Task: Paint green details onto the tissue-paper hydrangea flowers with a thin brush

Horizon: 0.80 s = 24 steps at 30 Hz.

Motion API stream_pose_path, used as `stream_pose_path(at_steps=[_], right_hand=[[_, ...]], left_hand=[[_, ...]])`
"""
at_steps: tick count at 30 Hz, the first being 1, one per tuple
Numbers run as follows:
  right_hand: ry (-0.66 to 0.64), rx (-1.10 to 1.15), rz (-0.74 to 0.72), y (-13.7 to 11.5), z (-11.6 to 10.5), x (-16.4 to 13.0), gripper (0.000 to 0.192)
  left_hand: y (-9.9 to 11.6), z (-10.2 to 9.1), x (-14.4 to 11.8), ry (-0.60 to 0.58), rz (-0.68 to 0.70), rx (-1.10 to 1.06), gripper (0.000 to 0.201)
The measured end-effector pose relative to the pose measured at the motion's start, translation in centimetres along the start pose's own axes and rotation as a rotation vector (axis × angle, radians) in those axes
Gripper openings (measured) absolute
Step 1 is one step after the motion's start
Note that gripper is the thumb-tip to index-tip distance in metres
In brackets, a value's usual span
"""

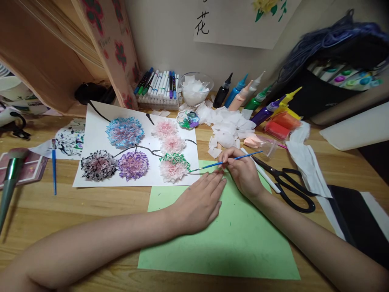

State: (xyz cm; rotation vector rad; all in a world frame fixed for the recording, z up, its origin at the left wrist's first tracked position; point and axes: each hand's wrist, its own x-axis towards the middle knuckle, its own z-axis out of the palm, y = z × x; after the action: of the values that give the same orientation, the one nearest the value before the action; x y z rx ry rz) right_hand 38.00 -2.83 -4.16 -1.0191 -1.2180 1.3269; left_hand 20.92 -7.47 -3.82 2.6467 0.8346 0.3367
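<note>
My right hand (243, 170) grips a thin blue paintbrush (231, 161), its tip touching the green-edged pink tissue flower (174, 167) at the lower right of a white sheet (97, 134). The sheet carries several tissue flowers: blue (124, 132), black-edged (97, 164), purple (133, 164) and two pink ones (168, 136). My left hand (199, 202) lies flat, fingers spread, on a light green paper (237, 239) just below the white sheet.
Black scissors (288, 186) and a white stick lie right of my right hand. Behind are tissue scraps (227, 125), a small paint palette (188, 119), paint bottles (243, 95), a marker box (159, 87), a bowl of tissue (196, 88). A second blue brush (54, 168) and a big makeup-type brush (10, 178) lie left.
</note>
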Motion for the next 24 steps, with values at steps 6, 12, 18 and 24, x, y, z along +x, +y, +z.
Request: stream_pose_path(at_steps=[6, 12, 18, 24], right_hand=[[0.023, 0.004, -0.016, 0.09, -0.06, -0.01, 0.011], [-0.040, -0.009, 0.014, 0.06, -0.11, -0.20, 0.010], [-0.018, -0.001, -0.002, 0.17, -0.06, -0.15, 0.011], [-0.064, -0.008, 0.005, 0.14, -0.04, -0.27, 0.010]], left_hand=[[-0.04, 0.14, -0.04, 0.014, 0.003, 0.004, 0.050], [0.05, 0.17, 0.02, 0.014, 0.004, -0.003, 0.050], [0.01, 0.08, 0.04, 0.017, 0.003, -0.003, 0.050], [0.07, 0.09, -0.02, 0.018, -0.002, -0.015, 0.050]])
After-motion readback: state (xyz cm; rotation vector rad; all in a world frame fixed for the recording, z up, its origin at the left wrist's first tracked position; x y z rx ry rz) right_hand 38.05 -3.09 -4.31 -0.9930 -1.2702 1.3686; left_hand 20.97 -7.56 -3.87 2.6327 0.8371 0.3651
